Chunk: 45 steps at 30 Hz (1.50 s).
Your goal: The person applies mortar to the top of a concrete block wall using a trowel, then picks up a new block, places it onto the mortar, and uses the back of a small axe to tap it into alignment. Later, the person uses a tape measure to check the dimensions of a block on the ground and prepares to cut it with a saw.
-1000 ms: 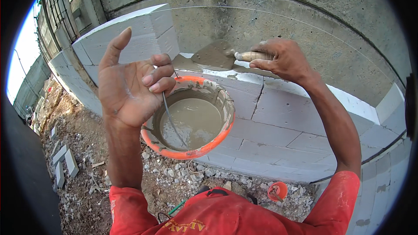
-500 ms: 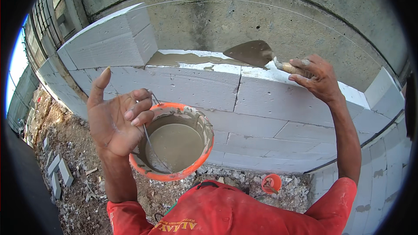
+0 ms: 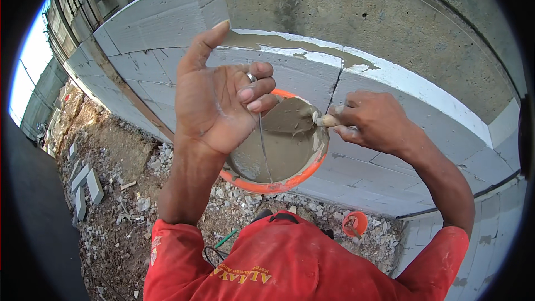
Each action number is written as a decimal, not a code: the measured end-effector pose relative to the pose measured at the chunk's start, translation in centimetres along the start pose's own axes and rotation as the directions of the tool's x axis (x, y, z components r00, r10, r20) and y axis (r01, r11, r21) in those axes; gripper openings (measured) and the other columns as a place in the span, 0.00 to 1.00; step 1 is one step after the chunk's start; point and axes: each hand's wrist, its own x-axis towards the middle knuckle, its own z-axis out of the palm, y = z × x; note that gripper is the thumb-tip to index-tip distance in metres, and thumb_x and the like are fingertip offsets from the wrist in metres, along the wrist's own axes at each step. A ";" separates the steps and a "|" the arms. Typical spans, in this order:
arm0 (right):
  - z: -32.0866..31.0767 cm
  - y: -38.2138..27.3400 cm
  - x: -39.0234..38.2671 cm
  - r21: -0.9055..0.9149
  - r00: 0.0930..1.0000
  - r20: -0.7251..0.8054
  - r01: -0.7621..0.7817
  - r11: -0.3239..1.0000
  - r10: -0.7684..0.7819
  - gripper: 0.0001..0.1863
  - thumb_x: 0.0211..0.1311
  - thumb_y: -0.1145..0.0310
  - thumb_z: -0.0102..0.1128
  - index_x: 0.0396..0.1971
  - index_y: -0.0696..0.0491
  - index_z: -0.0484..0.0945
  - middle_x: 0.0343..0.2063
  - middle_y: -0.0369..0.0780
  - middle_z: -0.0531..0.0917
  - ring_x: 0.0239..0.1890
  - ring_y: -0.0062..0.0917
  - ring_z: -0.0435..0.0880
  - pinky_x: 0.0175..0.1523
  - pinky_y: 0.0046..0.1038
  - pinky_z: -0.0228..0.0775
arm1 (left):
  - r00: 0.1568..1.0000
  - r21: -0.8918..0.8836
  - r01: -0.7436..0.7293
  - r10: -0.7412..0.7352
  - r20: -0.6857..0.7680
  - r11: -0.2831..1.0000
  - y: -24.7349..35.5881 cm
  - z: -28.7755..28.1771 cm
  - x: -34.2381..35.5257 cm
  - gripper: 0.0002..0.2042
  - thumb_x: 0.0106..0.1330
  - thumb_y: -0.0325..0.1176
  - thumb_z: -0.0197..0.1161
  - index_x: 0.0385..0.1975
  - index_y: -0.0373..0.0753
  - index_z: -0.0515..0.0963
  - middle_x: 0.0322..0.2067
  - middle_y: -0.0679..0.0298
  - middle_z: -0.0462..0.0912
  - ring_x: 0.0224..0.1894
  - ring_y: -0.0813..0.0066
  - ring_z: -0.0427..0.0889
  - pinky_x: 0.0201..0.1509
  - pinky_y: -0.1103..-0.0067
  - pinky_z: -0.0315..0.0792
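Note:
My left hand [image 3: 217, 100] has its fingers curled round the thin wire handle of an orange bucket [image 3: 305, 177], thumb pointing up and palm turned toward me. Wet grey mortar [image 3: 281, 156] fills much of the bucket. The wooden grip of a trowel [image 3: 327, 120] is in my right hand [image 3: 379, 120], at the bucket's right rim. Its blade lies in or against the mortar inside, coated grey and hard to tell apart from it. Beyond the bucket stands a white block wall [image 3: 390, 122], with a strip of mortar [image 3: 267, 40] spread along part of its top.
A rough concrete wall [image 3: 345, 17] rises behind the blocks, with a thin string line across it. A small orange pail [image 3: 355, 224] with a tool in it sits on the rubble ground. Cut block pieces [image 3: 95, 185] lie at the left. A wooden post leans against the wall.
My right hand has brought the trowel from above the wall top down into the bucket. The bucket and my left hand now appear further right and higher; the view has shifted. More mortar shows along the wall top.

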 end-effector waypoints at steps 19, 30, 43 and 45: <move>-8.9 9.5 -4.7 0.504 0.851 -0.285 -0.259 0.824 0.442 0.23 0.50 0.52 0.74 0.38 0.55 0.87 0.24 0.38 0.83 0.27 0.25 0.79 0.32 0.30 0.68 | 0.983 0.042 0.065 -0.072 0.170 0.997 3.4 8.1 3.0 0.20 0.70 0.44 0.55 0.36 0.31 0.59 0.36 0.60 0.64 0.25 0.77 0.59 0.30 0.79 0.58; -5.5 11.6 -12.7 -0.001 0.795 -0.334 -0.538 0.843 0.507 0.21 0.55 0.55 0.70 0.47 0.50 0.84 0.36 0.40 0.79 0.42 0.35 0.79 0.48 0.36 0.72 | 1.000 0.068 0.003 -0.002 -0.014 0.998 1.5 3.6 0.9 0.42 0.68 0.50 0.58 0.55 0.08 0.50 0.31 0.60 0.66 0.24 0.76 0.63 0.28 0.78 0.59; -4.7 10.2 -19.3 -0.034 0.700 -0.343 -0.675 0.737 0.626 0.20 0.53 0.62 0.73 0.46 0.50 0.83 0.37 0.40 0.80 0.42 0.33 0.80 0.46 0.35 0.73 | 0.995 -0.021 0.031 -0.033 -0.091 0.999 0.1 -0.5 -2.1 0.32 0.69 0.59 0.52 0.35 0.24 0.68 0.30 0.56 0.71 0.23 0.71 0.69 0.31 0.75 0.62; -4.6 8.4 -18.0 0.051 0.719 -0.407 -0.598 0.800 0.564 0.20 0.53 0.63 0.73 0.46 0.51 0.83 0.36 0.40 0.80 0.41 0.33 0.80 0.43 0.35 0.74 | 0.996 -0.044 0.069 -0.071 -0.048 0.997 -0.3 -0.1 -1.4 0.32 0.68 0.58 0.53 0.35 0.25 0.68 0.31 0.56 0.72 0.24 0.71 0.68 0.31 0.75 0.62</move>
